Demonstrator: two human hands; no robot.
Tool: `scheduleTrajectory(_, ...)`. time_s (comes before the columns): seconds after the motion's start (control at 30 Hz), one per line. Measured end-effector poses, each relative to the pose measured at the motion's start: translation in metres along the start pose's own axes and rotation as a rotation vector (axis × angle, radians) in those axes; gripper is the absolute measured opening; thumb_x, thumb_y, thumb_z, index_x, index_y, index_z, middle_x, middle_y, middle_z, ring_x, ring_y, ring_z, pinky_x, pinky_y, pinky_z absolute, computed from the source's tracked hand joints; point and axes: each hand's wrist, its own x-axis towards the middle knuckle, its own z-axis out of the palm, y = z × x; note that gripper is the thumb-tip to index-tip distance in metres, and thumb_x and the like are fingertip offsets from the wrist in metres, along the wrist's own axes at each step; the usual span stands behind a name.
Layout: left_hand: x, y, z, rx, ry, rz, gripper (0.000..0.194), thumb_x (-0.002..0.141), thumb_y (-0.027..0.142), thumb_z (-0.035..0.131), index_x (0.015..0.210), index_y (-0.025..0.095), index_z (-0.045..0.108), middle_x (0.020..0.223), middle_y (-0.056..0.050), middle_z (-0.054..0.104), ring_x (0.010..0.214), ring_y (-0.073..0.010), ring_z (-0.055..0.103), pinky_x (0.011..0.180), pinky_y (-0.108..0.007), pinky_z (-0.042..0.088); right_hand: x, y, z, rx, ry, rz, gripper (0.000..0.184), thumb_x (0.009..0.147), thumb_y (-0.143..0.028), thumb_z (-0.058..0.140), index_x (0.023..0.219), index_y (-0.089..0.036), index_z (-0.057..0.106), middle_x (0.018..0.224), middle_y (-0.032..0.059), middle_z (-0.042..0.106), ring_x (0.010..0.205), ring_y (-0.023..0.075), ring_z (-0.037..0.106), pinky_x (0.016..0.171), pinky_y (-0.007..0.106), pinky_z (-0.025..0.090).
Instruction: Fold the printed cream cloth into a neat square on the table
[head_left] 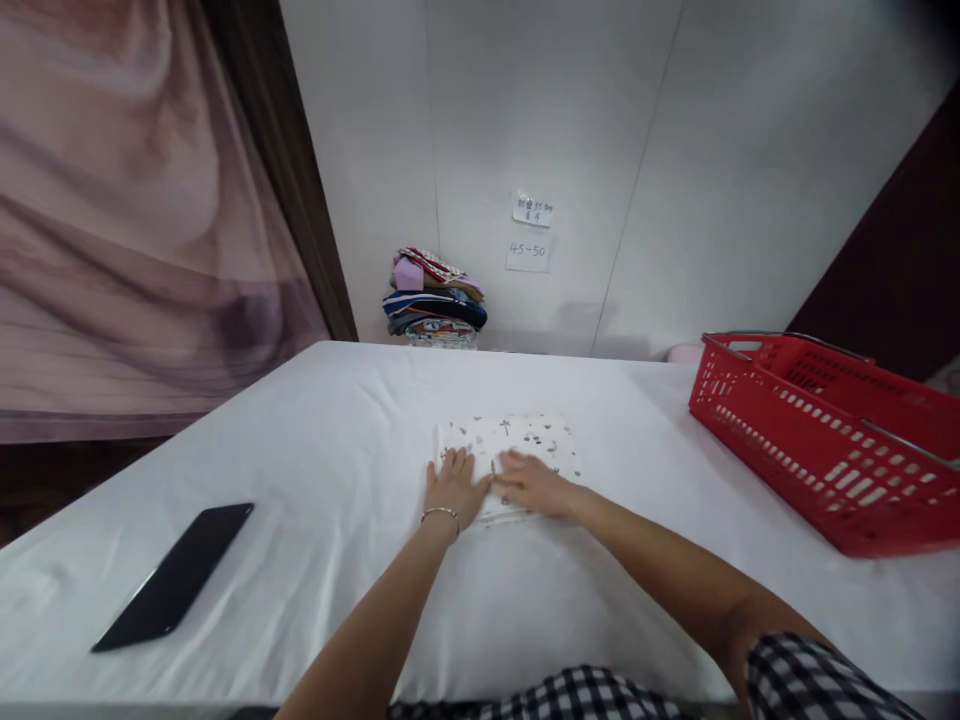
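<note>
A folded white cloth (536, 432) with small dark printed figures lies flat on the white-covered table (315, 470), in the middle of the head view. On its near left part rests my left hand (454, 488), palm down, fingers spread, a bracelet at the wrist. My right hand (536, 484) lies across the cloth's middle, slightly blurred, with its fingers stretched out to the left. The two hands almost meet at the thumb and fingertips. Both press on the fabric without gripping it, and they cover part of its near side.
A red plastic basket (795, 440) with metal handles stands at the right. A black flat device (176, 575) lies at the left. Behind the table's far edge is a stack of folded fabrics (435, 300). A pink curtain (135, 220) hangs on the left.
</note>
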Motion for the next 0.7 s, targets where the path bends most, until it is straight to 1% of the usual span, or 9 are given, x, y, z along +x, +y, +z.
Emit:
scheduleTrajectory(0.03, 0.001, 0.0, 0.0, 0.002, -0.004, -0.005, 0.067, 0.082, 0.059, 0.017, 0.134, 0.021, 0.035, 0.145, -0.003, 0.022, 0.135, -0.0255, 0.008, 0.106, -0.052, 0.007, 0.003, 0.01, -0.006, -0.025, 0.056, 0.075, 0.048, 0.089, -0.047, 0.03, 0.131, -0.026, 0.04, 0.144, 0.0063, 0.024, 0.133, 0.025, 0.013, 0.104, 0.044, 0.011)
scheduleTrajectory(0.1, 0.002, 0.0, -0.001, 0.002, -0.018, -0.019, 0.069, 0.081, 0.061, 0.017, 0.135, 0.021, 0.034, 0.146, -0.002, 0.019, 0.135, -0.0264, 0.004, 0.105, -0.053, 0.005, 0.007, 0.034, -0.013, -0.088, 0.157, 0.266, 0.054, 0.088, -0.048, 0.03, 0.135, -0.021, 0.032, 0.147, 0.0082, 0.015, 0.134, 0.0257, 0.005, 0.104, 0.047, 0.006)
scheduleTrajectory(0.17, 0.002, -0.001, 0.0, -0.008, -0.037, -0.032, 0.07, 0.08, 0.062, 0.018, 0.136, 0.021, 0.032, 0.146, -0.001, 0.016, 0.135, -0.0265, 0.002, 0.105, -0.054, 0.004, 0.008, 0.057, -0.012, -0.103, 0.154, 0.452, 0.06, 0.088, -0.049, 0.027, 0.138, -0.018, 0.024, 0.148, 0.0083, 0.007, 0.134, 0.0249, 0.0, 0.104, 0.047, 0.005)
scheduleTrajectory(0.23, 0.003, -0.003, 0.002, -0.027, -0.051, -0.041, 0.07, 0.08, 0.062, 0.018, 0.137, 0.023, 0.03, 0.147, -0.001, 0.015, 0.135, -0.026, 0.001, 0.105, -0.054, 0.004, 0.006, 0.075, -0.004, -0.066, 0.126, 0.552, 0.063, 0.087, -0.053, 0.023, 0.139, -0.019, 0.02, 0.148, 0.0065, 0.005, 0.134, 0.024, 0.0, 0.104, 0.048, 0.007)
scheduleTrajectory(0.3, 0.004, -0.004, 0.003, -0.049, -0.056, -0.047, 0.07, 0.08, 0.063, 0.019, 0.137, 0.023, 0.029, 0.147, -0.001, 0.014, 0.135, -0.0254, 0.001, 0.106, -0.054, 0.005, 0.004, 0.085, 0.005, -0.034, 0.121, 0.57, 0.064, 0.086, -0.056, 0.022, 0.14, -0.02, 0.019, 0.148, 0.0047, 0.003, 0.134, 0.0232, -0.001, 0.103, 0.048, 0.009)
scheduleTrajectory(0.4, 0.004, -0.006, 0.003, -0.089, -0.065, -0.054, 0.069, 0.08, 0.062, 0.023, 0.137, 0.023, 0.029, 0.147, -0.001, 0.013, 0.135, -0.0248, 0.001, 0.105, -0.053, 0.009, 0.004, 0.091, 0.012, 0.0, 0.151, 0.55, 0.065, 0.085, -0.056, 0.024, 0.14, -0.021, 0.02, 0.148, 0.0038, 0.003, 0.134, 0.0232, -0.002, 0.103, 0.048, 0.01)
scheduleTrajectory(0.53, 0.003, -0.007, -0.001, -0.154, -0.055, -0.061, 0.066, 0.08, 0.059, 0.028, 0.135, 0.023, 0.031, 0.147, -0.002, 0.016, 0.135, -0.0237, 0.004, 0.104, -0.05, 0.018, 0.005, 0.095, 0.011, 0.127, 0.226, 0.503, 0.062, 0.084, -0.052, 0.035, 0.136, -0.018, 0.031, 0.148, 0.0056, 0.011, 0.135, 0.0226, 0.002, 0.106, 0.042, 0.01)
scheduleTrajectory(0.6, 0.002, -0.008, -0.003, -0.19, -0.019, -0.075, 0.062, 0.082, 0.054, 0.031, 0.135, 0.022, 0.032, 0.147, -0.004, 0.017, 0.135, -0.0223, 0.006, 0.104, -0.046, 0.021, 0.0, 0.101, 0.01, 0.279, 0.328, 0.517, 0.06, 0.082, -0.048, 0.041, 0.133, -0.017, 0.037, 0.147, 0.0061, 0.015, 0.135, 0.0211, 0.006, 0.107, 0.037, 0.011)
scheduleTrajectory(0.7, 0.002, -0.01, -0.005, -0.248, 0.054, -0.174, 0.057, 0.084, 0.046, 0.033, 0.134, 0.018, 0.032, 0.147, -0.007, 0.017, 0.134, -0.0218, 0.012, 0.103, -0.039, 0.026, -0.016, 0.109, 0.013, 0.617, 0.554, 0.667, 0.06, 0.08, -0.044, 0.046, 0.133, -0.018, 0.038, 0.144, 0.0071, 0.023, 0.131, 0.0211, 0.022, 0.107, 0.035, 0.019)
